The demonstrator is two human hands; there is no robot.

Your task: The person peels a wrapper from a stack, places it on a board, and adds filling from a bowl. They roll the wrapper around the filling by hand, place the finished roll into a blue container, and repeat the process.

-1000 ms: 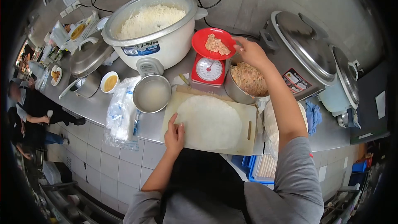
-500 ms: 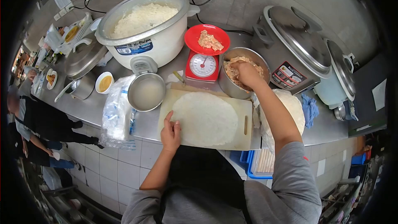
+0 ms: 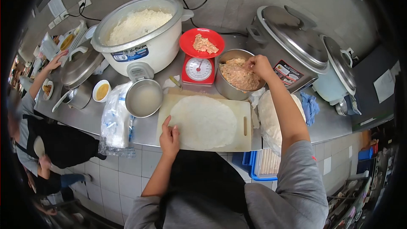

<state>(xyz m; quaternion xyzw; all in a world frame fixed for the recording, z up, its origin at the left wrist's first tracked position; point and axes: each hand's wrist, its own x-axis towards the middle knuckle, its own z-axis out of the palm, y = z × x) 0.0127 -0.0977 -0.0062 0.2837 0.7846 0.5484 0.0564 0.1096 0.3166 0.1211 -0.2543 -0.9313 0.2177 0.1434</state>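
Observation:
A thin, round white wrapper sheet (image 3: pixel 205 123) lies flat on a pale cutting board (image 3: pixel 244 144). My left hand (image 3: pixel 169 141) rests at the board's left edge, fingers loosely apart, nothing in it. Behind the board stands a steel pot (image 3: pixel 229 88) of pinkish minced filling (image 3: pixel 241 75). Over that pot's right side is my right hand (image 3: pixel 259 67), its fingertips pinched together; what they hold, if anything, is hidden. Beside the pot, a red kitchen scale (image 3: pixel 198 71) carries a red plate (image 3: pixel 185 44) with a small heap of filling (image 3: pixel 204 43).
Left of the board are a steel bowl of cloudy liquid (image 3: pixel 144 98) and a plastic bag (image 3: pixel 115 121). Rice cookers (image 3: pixel 169 53) line the wall. Wrapped round sheets (image 3: pixel 275 116) and a blue cloth (image 3: pixel 310 108) lie right. Another person (image 3: pixel 55 138) reaches toward a pot lid (image 3: pixel 80 65).
My right hand has lifted out of the filling to the pot's right side. My left hand stays at the board. The other person's arm now reaches up to the lid; the view has shifted slightly.

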